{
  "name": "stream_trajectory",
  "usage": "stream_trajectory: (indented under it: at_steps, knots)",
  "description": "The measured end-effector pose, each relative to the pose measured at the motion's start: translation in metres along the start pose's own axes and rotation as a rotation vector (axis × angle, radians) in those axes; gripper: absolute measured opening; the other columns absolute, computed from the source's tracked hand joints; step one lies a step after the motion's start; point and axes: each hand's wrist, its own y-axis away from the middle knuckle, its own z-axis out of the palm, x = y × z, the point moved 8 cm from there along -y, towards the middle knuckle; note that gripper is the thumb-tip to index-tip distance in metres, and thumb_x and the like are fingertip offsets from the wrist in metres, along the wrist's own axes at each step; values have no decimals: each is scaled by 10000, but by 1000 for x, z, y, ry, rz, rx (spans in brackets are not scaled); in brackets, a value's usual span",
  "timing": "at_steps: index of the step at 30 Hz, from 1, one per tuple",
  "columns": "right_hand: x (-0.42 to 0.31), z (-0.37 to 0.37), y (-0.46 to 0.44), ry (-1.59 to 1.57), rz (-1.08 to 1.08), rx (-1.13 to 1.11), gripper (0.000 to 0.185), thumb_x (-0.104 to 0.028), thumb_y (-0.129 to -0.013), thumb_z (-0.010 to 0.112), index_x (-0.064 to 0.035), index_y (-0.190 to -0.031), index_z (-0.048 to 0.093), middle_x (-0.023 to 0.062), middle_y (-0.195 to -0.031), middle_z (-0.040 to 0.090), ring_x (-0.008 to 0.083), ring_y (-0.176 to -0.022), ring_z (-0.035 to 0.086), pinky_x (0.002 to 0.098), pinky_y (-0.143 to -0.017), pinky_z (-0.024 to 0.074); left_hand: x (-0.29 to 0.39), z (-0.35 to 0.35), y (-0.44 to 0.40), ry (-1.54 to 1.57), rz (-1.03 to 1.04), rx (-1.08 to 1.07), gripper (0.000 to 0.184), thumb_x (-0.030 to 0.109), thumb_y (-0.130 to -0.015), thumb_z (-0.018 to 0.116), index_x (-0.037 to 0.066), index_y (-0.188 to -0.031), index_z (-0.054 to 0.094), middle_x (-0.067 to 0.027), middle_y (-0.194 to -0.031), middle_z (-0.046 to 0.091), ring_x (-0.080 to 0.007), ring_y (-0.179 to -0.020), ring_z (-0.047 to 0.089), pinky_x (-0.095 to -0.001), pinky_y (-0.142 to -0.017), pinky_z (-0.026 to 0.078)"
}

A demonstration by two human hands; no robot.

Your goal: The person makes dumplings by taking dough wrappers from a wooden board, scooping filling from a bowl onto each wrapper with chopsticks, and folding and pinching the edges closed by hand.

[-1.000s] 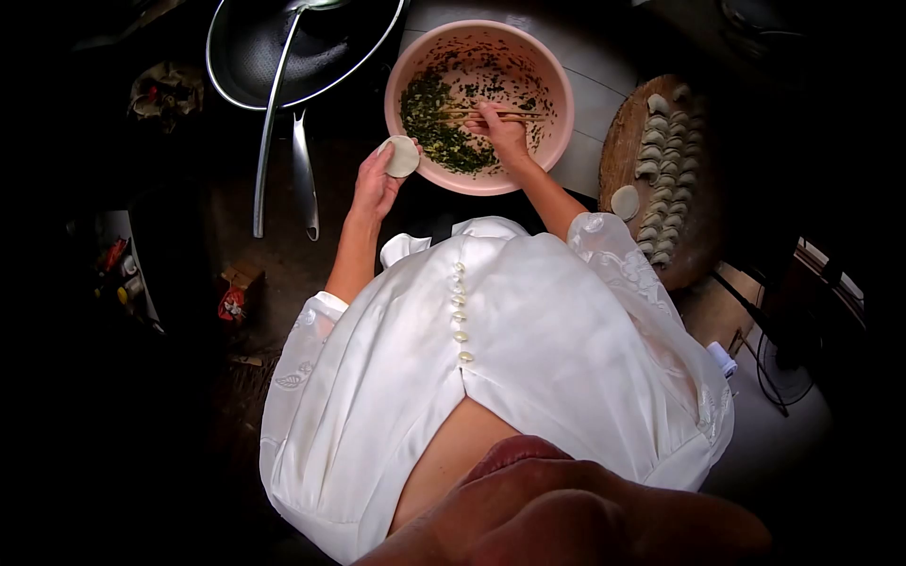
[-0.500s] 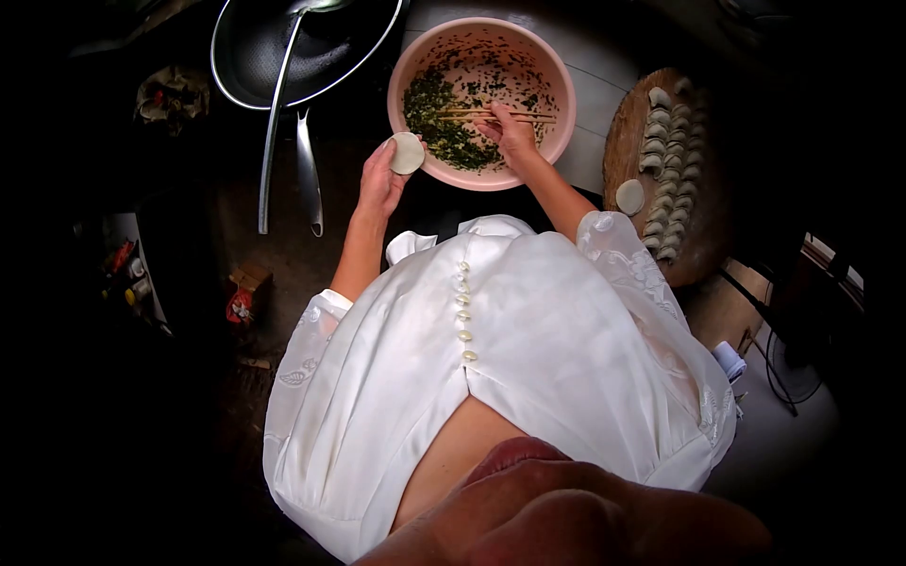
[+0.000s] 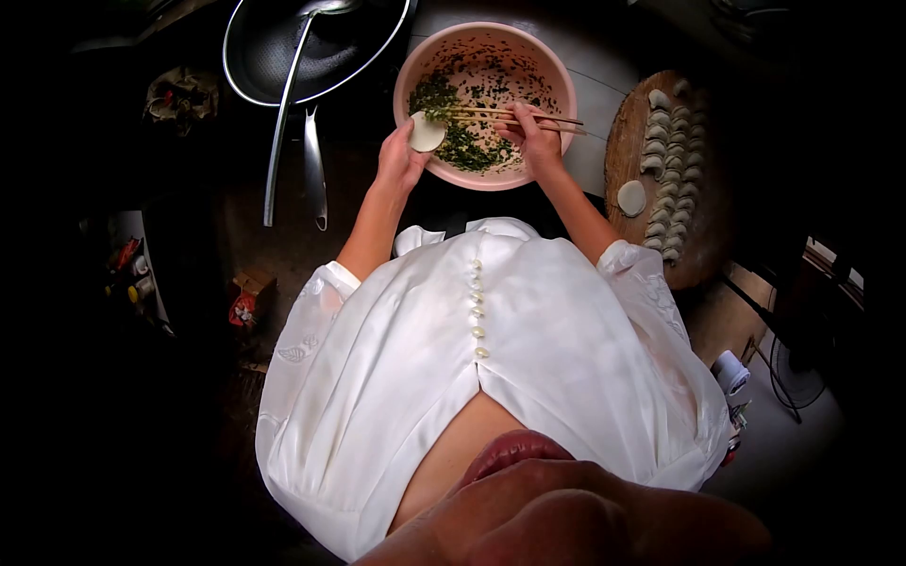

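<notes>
Over the left rim of a pink bowl [image 3: 569, 90], my left hand [image 3: 400, 158] holds a round white dumpling wrapper [image 3: 427, 135]. My right hand [image 3: 534, 140] is closed around a pair of wooden chopsticks [image 3: 566, 121] above the bowl's right side. At the wrapper's upper edge, the chopstick tips carry a clump of chopped green filling [image 3: 436, 102]. More green filling [image 3: 472, 151] lies in the bowl, with bits stuck to its inner wall. Whether the clump touches the wrapper I cannot tell.
On the right, a round wooden board [image 3: 628, 146] bears rows of folded dumplings [image 3: 672, 174] and one flat wrapper [image 3: 631, 198]. At upper left sits a dark wok [image 3: 269, 57] with a metal ladle [image 3: 284, 141] across it. The wok's handle [image 3: 314, 174] points toward me.
My right hand has drawn the chopsticks up and to the right, lifting filling to the wrapper. My left hand has shifted right with the wrapper, further over the bowl. The view has moved slightly.
</notes>
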Motion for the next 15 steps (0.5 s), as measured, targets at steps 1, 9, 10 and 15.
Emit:
stream_trajectory:
  at_steps: [1, 9, 10, 15]
  knots:
    - [-10, 9, 8, 108, -92, -31, 250, -203, -1003, 646, 30, -1091, 671, 132, -963, 720, 208, -866, 739, 283, -730, 628, -3, 7, -4, 65, -23, -35, 420, 202, -1097, 386, -91, -1393, 434, -230, -1380, 548, -352, -1254, 585, -491, -1068, 508]
    - [-70, 92, 109, 1007, -1065, -379, 122, -47, -886, 737, -20, -1005, 731, 120, -929, 714, 248, -795, 715, 321, -685, 597, -18, 26, -18, 108, -69, -50, 426, 237, -1110, 345, -51, -1418, 404, -219, -1403, 532, -345, -1283, 559, -505, -1102, 474]
    - [-68, 92, 112, 1041, -1087, -397, 131, -40, -872, 749, -37, -1002, 733, 112, -928, 713, 266, -794, 711, 338, -698, 601, -20, 25, -19, 107, -79, -53, 436, 247, -1118, 320, -43, -1436, 391, -230, -1408, 531, -348, -1281, 562, -509, -1110, 460]
    - [-78, 89, 119, 1017, -1010, -374, 119, -42, -906, 718, -6, -1020, 719, 127, -945, 722, 245, -819, 722, 324, -713, 599, -24, 23, -18, 160, -107, -98, 438, 247, -1115, 325, -46, -1434, 389, -241, -1390, 541, -364, -1282, 559, -508, -1098, 481]
